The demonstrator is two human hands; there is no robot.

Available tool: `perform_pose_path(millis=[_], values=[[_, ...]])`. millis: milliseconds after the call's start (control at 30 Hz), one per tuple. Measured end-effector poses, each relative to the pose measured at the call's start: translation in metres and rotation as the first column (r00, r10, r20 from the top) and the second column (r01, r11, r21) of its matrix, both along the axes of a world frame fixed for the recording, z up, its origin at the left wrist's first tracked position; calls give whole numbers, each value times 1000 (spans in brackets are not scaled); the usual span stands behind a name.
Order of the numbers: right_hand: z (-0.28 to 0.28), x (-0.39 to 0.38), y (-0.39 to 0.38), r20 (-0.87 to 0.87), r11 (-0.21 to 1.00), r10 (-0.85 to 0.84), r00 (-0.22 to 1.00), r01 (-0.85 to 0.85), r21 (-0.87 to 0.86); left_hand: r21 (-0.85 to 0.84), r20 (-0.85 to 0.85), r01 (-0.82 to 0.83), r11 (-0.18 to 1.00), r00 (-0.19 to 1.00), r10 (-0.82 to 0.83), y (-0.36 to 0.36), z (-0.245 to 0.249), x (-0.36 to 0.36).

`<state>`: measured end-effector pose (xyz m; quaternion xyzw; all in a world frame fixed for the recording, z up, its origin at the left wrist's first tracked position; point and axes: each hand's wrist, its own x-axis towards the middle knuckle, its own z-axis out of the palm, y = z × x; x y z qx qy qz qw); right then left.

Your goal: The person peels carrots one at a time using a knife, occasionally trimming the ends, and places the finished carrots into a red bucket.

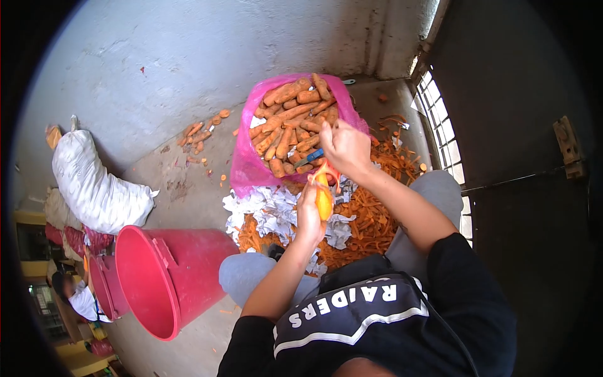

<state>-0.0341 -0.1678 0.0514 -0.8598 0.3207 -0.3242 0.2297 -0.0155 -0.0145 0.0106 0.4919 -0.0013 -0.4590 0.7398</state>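
My left hand [308, 210] is closed around a bright yellow-orange carrot [324, 202], held upright over the peelings. A reddish-orange blur surrounds the carrot's upper end. Just above and to the right, my right hand [347, 147] is a closed fist. From it a blue-handled peeler [314, 156] sticks out to the left, its grey end pointing down-left; its exact shape is too small to make out. Behind both hands stands an open pink plastic bag [242, 160] full of unpeeled carrots [292, 116].
Orange peelings [370, 229] and crumpled white paper [264, 207] cover the floor between my knees. Loose carrots [200, 135] lie by the wall. Left are a large red bin [195, 264], a second bin [103, 279], a white sack [97, 179] and a person [85, 300]. A dark door [515, 125] stands right.
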Motion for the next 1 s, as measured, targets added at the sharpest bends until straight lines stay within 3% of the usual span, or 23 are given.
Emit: perform_pose_path(millis=[133,267,400,467,500,633,800,900,1000], values=[[14,3,-43,78,962,-274,958,275,9,29,102,175,984,979,-177,3,26,-7],[15,-2,-52,19,940,-278,960,268,212,-51,-88,187,981,978,-191,5,25,-2],[17,-8,-5,-11,964,-25,1000,27,264,-66,-225,62,996,971,-76,8,3,12],[5,-14,16,-24,975,137,990,-131,182,-65,-226,-9,998,974,-6,5,0,13],[6,-14,24,-14,976,145,989,-141,167,3,-245,-48,999,968,48,1,12,10],[-1,-12,31,-38,982,179,983,-176,72,-2,-224,-48,999,973,46,-2,5,8],[-5,-3,9,-45,998,29,999,-26,63,0,-157,24,1000,987,-24,2,18,2],[2,3,-28,32,984,-173,984,171,47,-70,9,220,973,975,-220,6,24,-2],[4,1,-60,46,954,-300,953,298,37,-30,-10,249,968,968,-249,7,31,-9]])
